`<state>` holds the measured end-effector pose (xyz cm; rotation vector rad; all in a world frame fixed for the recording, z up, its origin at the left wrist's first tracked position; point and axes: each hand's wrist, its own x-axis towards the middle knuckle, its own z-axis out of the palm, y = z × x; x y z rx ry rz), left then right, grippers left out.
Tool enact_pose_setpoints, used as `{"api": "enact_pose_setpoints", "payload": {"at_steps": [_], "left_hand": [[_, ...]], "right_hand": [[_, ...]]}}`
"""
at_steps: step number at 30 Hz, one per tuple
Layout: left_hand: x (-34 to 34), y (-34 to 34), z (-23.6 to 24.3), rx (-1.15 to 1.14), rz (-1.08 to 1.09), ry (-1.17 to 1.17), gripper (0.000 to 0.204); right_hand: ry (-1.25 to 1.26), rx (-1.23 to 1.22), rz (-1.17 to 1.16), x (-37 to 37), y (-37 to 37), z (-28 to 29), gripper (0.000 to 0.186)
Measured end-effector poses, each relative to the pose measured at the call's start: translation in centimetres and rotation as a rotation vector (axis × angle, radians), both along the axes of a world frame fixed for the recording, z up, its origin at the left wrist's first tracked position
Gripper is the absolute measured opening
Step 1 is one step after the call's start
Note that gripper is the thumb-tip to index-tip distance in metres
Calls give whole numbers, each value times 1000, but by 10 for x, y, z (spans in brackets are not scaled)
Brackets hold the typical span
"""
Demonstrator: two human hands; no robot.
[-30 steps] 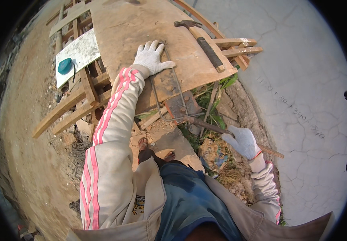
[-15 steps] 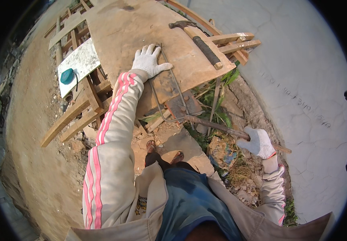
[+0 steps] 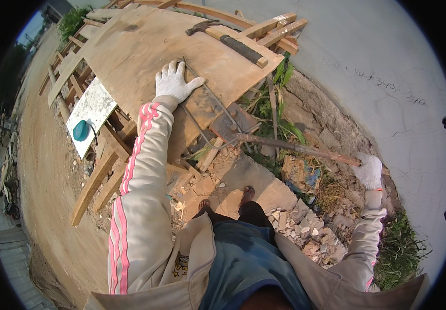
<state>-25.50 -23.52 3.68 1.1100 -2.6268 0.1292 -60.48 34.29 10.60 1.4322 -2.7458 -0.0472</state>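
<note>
The spot was an outdoor work site, bare dirt on one side and a cracked pale concrete slab [image 3: 388, 67] on the other, with a big plywood sheet [image 3: 145, 46] laid over a rough timber frame as a bench. The left hand [image 3: 174, 81], in a white glove, lay flat and spread open on the plywood, pressing down on a bent steel wire piece [image 3: 205, 121] that ran from under the palm toward the bench edge. The right hand [image 3: 370, 170], also gloved, was closed around the far end of a long rusty bar [image 3: 295, 147], which reached back to a rusty metal plate [image 3: 228, 124] at the plywood's edge, right where the wire ended (looked like a hand bending tool, but I couldn't make out how it met the wire). Compared with half a second before, the right hand had swung farther out to the person's right, toward the concrete, while the left hand hadn't left its place on the sheet. A hammer [image 3: 228, 39] with a dark grip lay farther up the plywood, well away from both hands. A teal tape measure [image 3: 81, 130] sat on a white board [image 3: 96, 103] off the left side of the bench. Rubble and a few weeds lay around the person's sandalled feet.
</note>
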Motion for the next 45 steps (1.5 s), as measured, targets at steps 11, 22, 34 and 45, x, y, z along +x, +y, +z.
{"api": "enact_pose_setpoints", "payload": {"at_steps": [11,22,34,45], "left_hand": [[-1,8,8,51,-9,28,109],[-1,8,0,18,-18,116,112],[2,11,10,64,7,87,108],[1,12,13,73,16,61,110]], "right_hand": [[54,-50,-637,290,72,-6,25],[-31,-37,-825,446,44,-11,44],[-470,-239,-529,392,91,-32,46],[-425,-190,-483,391,93,-18,47]]}}
